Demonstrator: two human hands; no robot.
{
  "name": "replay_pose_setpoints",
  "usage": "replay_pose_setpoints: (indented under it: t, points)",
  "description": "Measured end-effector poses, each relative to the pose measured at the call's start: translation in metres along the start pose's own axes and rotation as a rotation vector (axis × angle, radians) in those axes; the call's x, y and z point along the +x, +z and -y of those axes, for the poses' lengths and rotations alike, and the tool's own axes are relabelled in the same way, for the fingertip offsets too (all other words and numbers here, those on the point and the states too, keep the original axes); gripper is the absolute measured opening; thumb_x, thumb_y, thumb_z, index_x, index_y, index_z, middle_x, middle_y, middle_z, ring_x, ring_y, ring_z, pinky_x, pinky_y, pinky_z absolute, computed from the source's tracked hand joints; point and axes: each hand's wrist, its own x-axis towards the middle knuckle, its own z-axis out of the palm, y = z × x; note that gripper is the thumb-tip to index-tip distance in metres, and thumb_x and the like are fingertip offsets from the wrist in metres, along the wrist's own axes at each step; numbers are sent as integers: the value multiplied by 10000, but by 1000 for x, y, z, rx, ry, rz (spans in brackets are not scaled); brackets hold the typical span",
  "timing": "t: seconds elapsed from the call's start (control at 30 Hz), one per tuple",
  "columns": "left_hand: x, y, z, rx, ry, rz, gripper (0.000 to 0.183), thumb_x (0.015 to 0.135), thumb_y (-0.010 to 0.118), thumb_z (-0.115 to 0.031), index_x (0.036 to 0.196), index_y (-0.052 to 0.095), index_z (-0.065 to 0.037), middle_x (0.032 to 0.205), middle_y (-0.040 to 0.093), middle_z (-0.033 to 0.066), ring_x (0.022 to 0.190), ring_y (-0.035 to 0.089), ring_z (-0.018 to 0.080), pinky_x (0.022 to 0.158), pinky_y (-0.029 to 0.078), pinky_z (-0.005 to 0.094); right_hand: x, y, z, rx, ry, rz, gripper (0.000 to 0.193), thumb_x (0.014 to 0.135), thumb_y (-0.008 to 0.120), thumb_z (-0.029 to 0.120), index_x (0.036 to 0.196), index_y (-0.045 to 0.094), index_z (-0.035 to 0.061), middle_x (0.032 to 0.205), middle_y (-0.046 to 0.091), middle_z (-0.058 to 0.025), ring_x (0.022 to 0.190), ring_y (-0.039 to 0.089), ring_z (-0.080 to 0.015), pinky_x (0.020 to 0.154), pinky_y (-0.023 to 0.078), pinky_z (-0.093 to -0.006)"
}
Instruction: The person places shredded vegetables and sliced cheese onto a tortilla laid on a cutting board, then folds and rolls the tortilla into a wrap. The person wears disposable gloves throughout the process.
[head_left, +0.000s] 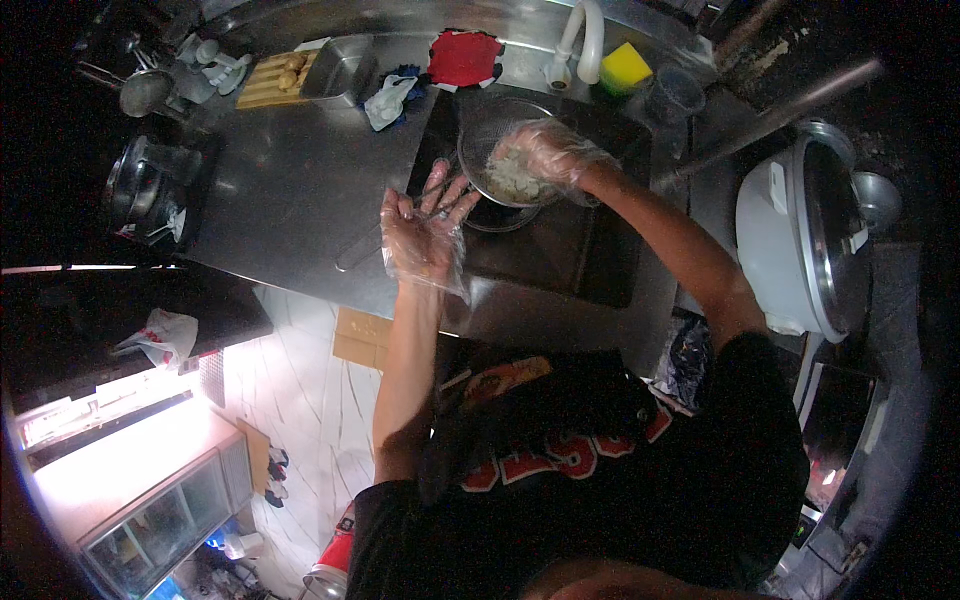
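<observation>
A round wire-mesh strainer (pixel 468 152) sits over the dark sink, with a small heap of wet, whitish food pieces (pixel 522 184) in it; their exact kind is unclear. My right hand (pixel 548 152), in a clear plastic glove, reaches into the strainer with its fingers curled onto the food. My left hand (pixel 428 232), gloved too, is left of the strainer, palm up and fingers spread. The strainer's thin handle (pixel 358 254) passes behind my left hand toward the counter; whether it rests on the hand is hidden. Beneath the strainer, part of a round rim shows.
A white faucet (pixel 588 45), a yellow sponge (pixel 626 68) and a red cloth (pixel 465 58) line the back. Left of them are a metal tray (pixel 338 72) and a wooden board (pixel 262 85). A large white lidded cooker (pixel 785 235) stands at right, beside a metal pole (pixel 790 108).
</observation>
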Motion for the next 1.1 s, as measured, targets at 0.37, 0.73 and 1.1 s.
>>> replay_pose_setpoints:
  t: [0.37, 0.73, 1.1]
  points:
    - [-22, 0, 12, -40, 2, -26, 457, 1036, 387, -361, 659, 434, -107, 1364, 496, 347, 1269, 462, 566, 976, 440, 741, -17, -12, 2, -286, 164, 31, 212, 901, 602, 190, 996, 739, 61, 984, 708, -161, 960, 678, -302, 858, 524, -405]
    - [-11, 1, 4, -16, 24, 11, 449, 1021, 431, -390, 669, 472, -114, 1358, 510, 332, 1257, 472, 568, 986, 432, 741, -14, 15, -20, -385, 306, 283, 274, 918, 573, 217, 1109, 711, 76, 1036, 704, -184, 1002, 672, -337, 892, 518, -444]
    - [-15, 8, 17, 5, 49, -36, 481, 1023, 428, -440, 667, 535, -135, 1297, 566, 288, 1168, 571, 499, 939, 519, 659, -18, 64, 8, -134, 176, -134, 299, 965, 517, 259, 1070, 664, 21, 1029, 678, -226, 933, 673, -340, 835, 527, -450]
